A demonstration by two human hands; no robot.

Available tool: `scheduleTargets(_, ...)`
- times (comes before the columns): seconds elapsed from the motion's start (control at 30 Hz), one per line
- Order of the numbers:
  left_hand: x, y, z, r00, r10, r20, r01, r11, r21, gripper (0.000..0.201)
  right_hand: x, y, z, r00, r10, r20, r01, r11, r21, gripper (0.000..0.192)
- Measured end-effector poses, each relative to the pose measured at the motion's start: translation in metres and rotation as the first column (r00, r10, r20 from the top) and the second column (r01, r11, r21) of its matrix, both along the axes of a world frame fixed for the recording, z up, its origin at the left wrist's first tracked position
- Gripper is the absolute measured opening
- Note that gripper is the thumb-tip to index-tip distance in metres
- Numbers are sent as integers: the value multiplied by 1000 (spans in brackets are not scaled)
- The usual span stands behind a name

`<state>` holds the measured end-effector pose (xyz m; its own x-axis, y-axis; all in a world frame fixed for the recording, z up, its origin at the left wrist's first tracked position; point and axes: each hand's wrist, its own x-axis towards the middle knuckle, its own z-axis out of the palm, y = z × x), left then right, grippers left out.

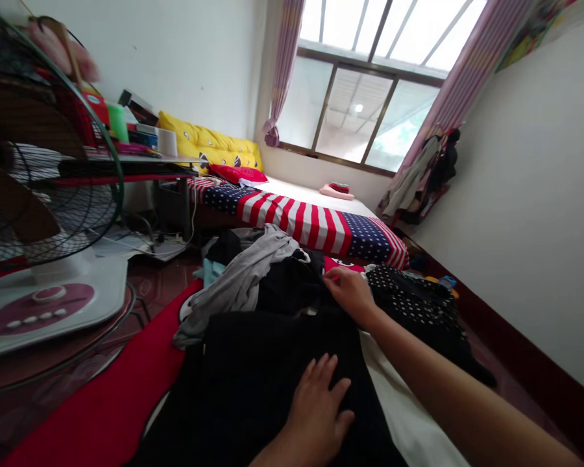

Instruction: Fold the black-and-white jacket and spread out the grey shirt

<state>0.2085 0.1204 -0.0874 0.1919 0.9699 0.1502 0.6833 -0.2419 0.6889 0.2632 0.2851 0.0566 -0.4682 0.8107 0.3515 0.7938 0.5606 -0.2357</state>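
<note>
So there's a black garment (267, 376) spread out flat right in front of the person, lying on top of a white sheet (409, 415) with a red blanket (102, 402) off to its left side. The left hand (318, 408) is resting palm-down on the near part of that black cloth, fingers spread and pretty much flat, not gripping anything, just pressing on it. The right hand (348, 292) is reached out further, at the far edge of the same garment, with its fingertips pinched together on the black fabric there; can't quite tell how much cloth it's actually got between them. Just beyond and left of that hand there's a heap of clothes, with a grey shirt (243, 279) draped over more dark stuff. To the right of the right hand sits a black polka-dot piece (413, 301), touching the pile. Behind all that is a bed with a stars-and-stripes cover (311, 224), a red pillow (238, 174) and yellow cushions (209, 146) against the wall. A big standing fan (43, 214) fills the left edge, and a window (360, 110) with pink curtains is at the back.
</note>
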Motion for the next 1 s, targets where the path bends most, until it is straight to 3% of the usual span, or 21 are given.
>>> scheduleTargets(0.13,0,4,-3,997,-27,71,29,999,-33,56,-46,59,-9,989,-136,49,138,990,-30,31)
scheduleTargets(0.3,2,8,-10,992,-51,116,57,997,-44,59,-71,106,-33,962,-271,42,274,947,-170,69)
scheduleTargets(0.37,3,7,-12,990,-42,135,47,998,-37,59,-69,117,-39,947,-320,17,314,920,-234,60)
scheduleTargets(0.43,3,6,-10,987,-36,155,40,999,-27,59,-60,124,-39,931,-364,-33,342,899,-274,37)
scheduleTargets(0.5,3,5,-5,984,-16,176,20,1000,-20,56,-45,125,-31,906,-407,-119,363,889,-278,20)
scheduleTargets(0.57,1,4,3,977,44,207,-44,999,-4,50,-24,121,-14,867,-436,-242,378,891,-251,17)
scheduleTargets(0.7,-5,3,17,940,175,294,-231,959,166,54,23,92,35,747,-420,-515,377,906,-193,30)
scheduleTargets(0.83,-13,5,20,898,288,332,-392,866,310,68,69,21,76,591,-320,-740,284,942,-181,31)
scheduleTargets(0.93,-18,4,20,883,325,339,-441,823,358,71,102,-59,79,384,-170,-908,74,985,-153,28)
scheduleTargets(1.0,-22,1,22,867,323,379,-466,794,390,67,125,-120,63,361,-165,-918,79,986,-146,31)
